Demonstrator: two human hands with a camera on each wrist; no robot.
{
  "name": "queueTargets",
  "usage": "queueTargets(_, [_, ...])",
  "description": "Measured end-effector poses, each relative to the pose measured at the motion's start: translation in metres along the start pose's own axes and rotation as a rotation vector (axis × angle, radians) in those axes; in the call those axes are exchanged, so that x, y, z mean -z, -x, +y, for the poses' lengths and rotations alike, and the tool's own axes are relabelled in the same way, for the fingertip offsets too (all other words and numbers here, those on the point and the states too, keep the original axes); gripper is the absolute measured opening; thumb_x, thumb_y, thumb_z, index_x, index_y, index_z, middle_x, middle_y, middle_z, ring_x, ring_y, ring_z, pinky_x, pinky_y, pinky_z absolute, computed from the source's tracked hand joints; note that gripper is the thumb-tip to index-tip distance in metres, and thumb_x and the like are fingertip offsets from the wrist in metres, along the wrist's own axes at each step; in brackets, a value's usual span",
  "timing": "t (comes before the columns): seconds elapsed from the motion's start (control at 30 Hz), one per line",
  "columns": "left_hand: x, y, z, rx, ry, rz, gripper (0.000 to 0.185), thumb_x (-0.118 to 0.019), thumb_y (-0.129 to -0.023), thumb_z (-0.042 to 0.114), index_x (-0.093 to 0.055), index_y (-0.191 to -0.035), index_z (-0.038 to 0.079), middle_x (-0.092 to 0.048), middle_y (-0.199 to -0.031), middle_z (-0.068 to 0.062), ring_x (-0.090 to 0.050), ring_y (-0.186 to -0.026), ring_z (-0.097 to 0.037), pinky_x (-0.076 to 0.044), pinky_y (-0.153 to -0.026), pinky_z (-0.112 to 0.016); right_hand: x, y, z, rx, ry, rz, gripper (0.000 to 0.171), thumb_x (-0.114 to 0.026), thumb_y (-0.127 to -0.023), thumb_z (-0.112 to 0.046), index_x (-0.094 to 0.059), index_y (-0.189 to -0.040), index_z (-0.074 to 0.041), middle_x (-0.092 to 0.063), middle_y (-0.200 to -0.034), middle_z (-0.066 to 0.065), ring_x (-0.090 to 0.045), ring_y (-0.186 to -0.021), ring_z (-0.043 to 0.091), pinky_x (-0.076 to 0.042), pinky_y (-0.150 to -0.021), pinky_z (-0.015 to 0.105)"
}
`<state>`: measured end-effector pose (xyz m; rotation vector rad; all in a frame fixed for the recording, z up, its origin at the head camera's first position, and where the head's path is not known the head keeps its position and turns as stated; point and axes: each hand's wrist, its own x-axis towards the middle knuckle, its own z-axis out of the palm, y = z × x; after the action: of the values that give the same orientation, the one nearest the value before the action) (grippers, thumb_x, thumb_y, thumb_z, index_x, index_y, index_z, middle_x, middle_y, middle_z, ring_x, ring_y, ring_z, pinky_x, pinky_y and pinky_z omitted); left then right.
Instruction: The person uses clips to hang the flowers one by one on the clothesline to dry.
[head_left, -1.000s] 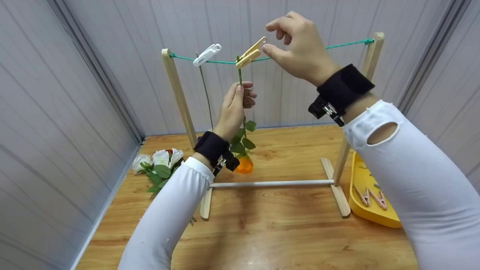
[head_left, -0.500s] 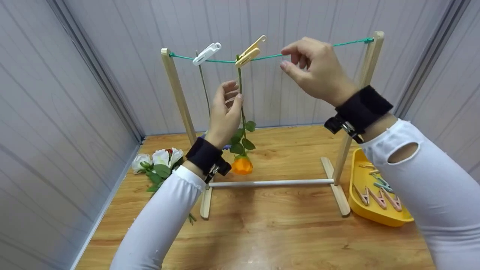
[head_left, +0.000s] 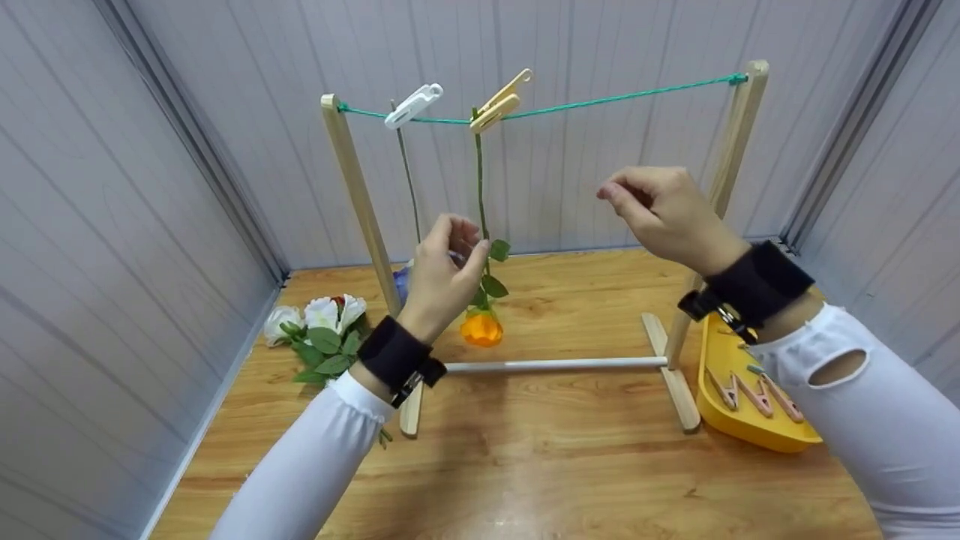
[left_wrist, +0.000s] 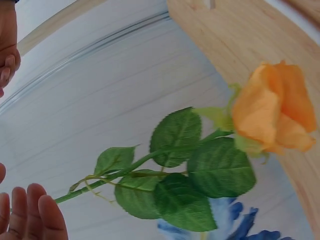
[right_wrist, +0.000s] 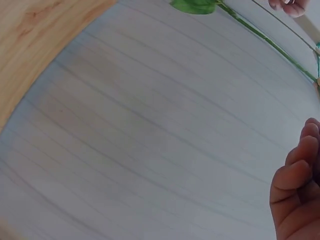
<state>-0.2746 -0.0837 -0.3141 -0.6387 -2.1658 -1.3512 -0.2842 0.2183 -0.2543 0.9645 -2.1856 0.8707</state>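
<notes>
Grey panelled walls on 3 sides, wooden surface (head_left: 570, 465) below. On it stands a wooden rack (head_left: 352, 187) w/ a green line (head_left: 622, 96) strung between its 2 posts. A beige peg (head_left: 501, 101) clips the stem of an orange rose (head_left: 481, 328) to the line, so the rose hangs head-down, bloom just above the surface near the rack's white crossbar (head_left: 555, 365). A white peg (head_left: 413, 107) sits on the line to the left, holding a 2nd thin stem. Left hand (head_left: 442, 274) is right beside the rose stem at leaf height, fingers loosely curled, grip empty; the left wrist view shows the fingertips (left_wrist: 30, 212) just short of the stem, not touching. Right hand (head_left: 664, 214) is in mid-air well below the line, in front of the right post, fingers loosely curled, holding nothing. White flowers (head_left: 315, 319) lie on the surface at left by the wall. Yellow tray (head_left: 757, 439) w/ spare pegs at right, just beside the rack's foot.
</notes>
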Motion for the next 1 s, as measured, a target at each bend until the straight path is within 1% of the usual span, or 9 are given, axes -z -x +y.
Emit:
queueTargets(0.17, [0.0, 0.017, -0.01, -0.012, -0.041, -0.046, 0.01, -0.067, -0.103, 0.008, -0.063, -0.108, 0.0, -0.066, -0.09, -0.011, -0.059, -0.077, -0.016, -0.049, -0.068, -0.021, 0.0, 0.027, 0.011, -0.028, 0.008, -0.014, 0.023, -0.059, -0.109, -0.002, -0.079, -0.1, 0.006, -0.056, -0.067, 0.002, -0.035, -0.054, 0.001, -0.03, -0.054, 0.018])
queueTargets(0.3, [-0.001, 0.028, -0.017, -0.007, -0.062, -0.097, 0.01, -0.066, -0.105, 0.009, -0.064, -0.109, 0.0, -0.064, -0.088, -0.01, -0.057, -0.077, -0.016, -0.049, -0.069, -0.022, 0.001, 0.048, 0.019, -0.011, 0.017, -0.023, 0.021, -0.06, -0.105, 0.002, -0.079, -0.096, 0.006, -0.058, -0.064, 0.002, -0.035, -0.054, -0.001, -0.03, -0.052, 0.017])
queueTargets(0.43, [-0.004, 0.038, -0.024, -0.017, -0.101, -0.147, 0.01, -0.067, -0.105, 0.009, -0.064, -0.109, 0.001, -0.065, -0.087, -0.009, -0.059, -0.076, -0.016, -0.05, -0.069, -0.024, 0.004, 0.069, 0.027, 0.002, 0.011, -0.045, 0.02, -0.061, -0.103, 0.005, -0.079, -0.093, 0.005, -0.06, -0.065, 0.0, -0.036, -0.054, -0.002, -0.031, -0.052, 0.016])
queueTargets(0.53, [-0.008, 0.046, -0.028, -0.02, -0.129, -0.186, 0.009, -0.067, -0.106, 0.009, -0.064, -0.11, 0.002, -0.067, -0.09, -0.008, -0.062, -0.077, -0.016, -0.054, -0.071, -0.027, 0.009, 0.086, 0.031, -0.045, 0.004, -0.083, 0.02, -0.063, -0.102, 0.005, -0.079, -0.091, 0.001, -0.059, -0.065, -0.005, -0.036, -0.054, -0.002, -0.032, -0.051, 0.017])
queueTargets(0.63, [-0.011, 0.055, -0.031, -0.024, -0.159, -0.218, 0.008, -0.067, -0.106, 0.01, -0.064, -0.11, 0.004, -0.068, -0.094, -0.009, -0.065, -0.08, -0.019, -0.059, -0.074, -0.034, 0.015, 0.104, 0.036, -0.133, 0.014, -0.168, 0.02, -0.065, -0.102, 0.004, -0.079, -0.091, -0.004, -0.061, -0.068, -0.008, -0.038, -0.055, -0.002, -0.034, -0.051, 0.019])
queueTargets(0.73, [-0.015, 0.063, -0.035, -0.035, -0.2, -0.248, 0.009, -0.068, -0.107, 0.012, -0.064, -0.112, 0.005, -0.069, -0.098, -0.01, -0.068, -0.082, -0.022, -0.061, -0.076, -0.04, 0.023, 0.12, 0.042, -0.248, 0.027, -0.3, 0.02, -0.064, -0.105, 0.0, -0.078, -0.092, -0.005, -0.061, -0.07, -0.008, -0.038, -0.055, -0.001, -0.036, -0.051, 0.022])
queueTargets(0.8, [-0.017, 0.068, -0.038, -0.047, -0.226, -0.266, 0.012, -0.068, -0.107, 0.014, -0.065, -0.113, 0.005, -0.07, -0.099, -0.011, -0.069, -0.083, -0.023, -0.061, -0.076, -0.039, 0.03, 0.128, 0.047, -0.337, 0.019, -0.392, 0.021, -0.062, -0.108, -0.003, -0.079, -0.095, -0.004, -0.057, -0.068, -0.007, -0.038, -0.052, 0.0, -0.036, -0.05, 0.023])
queueTargets(0.93, [-0.021, 0.078, -0.043, -0.048, -0.251, -0.32, 0.017, -0.068, -0.107, 0.019, -0.065, -0.115, 0.004, -0.071, -0.102, -0.013, -0.07, -0.085, -0.023, -0.06, -0.077, -0.035, 0.039, 0.142, 0.058, -0.497, 0.051, -0.566, 0.022, -0.062, -0.108, -0.008, -0.078, -0.094, -0.005, -0.048, -0.065, -0.006, -0.039, -0.051, 0.005, -0.035, -0.05, 0.024])
queueTargets(1.0, [-0.022, 0.083, -0.044, -0.042, -0.25, -0.346, 0.018, -0.069, -0.107, 0.02, -0.065, -0.115, 0.005, -0.071, -0.102, -0.013, -0.069, -0.086, -0.023, -0.06, -0.077, -0.034, 0.039, 0.148, 0.066, -0.546, 0.089, -0.646, 0.02, -0.063, -0.107, -0.009, -0.077, -0.092, -0.007, -0.05, -0.066, -0.005, -0.044, -0.055, 0.008, -0.037, -0.053, 0.025])
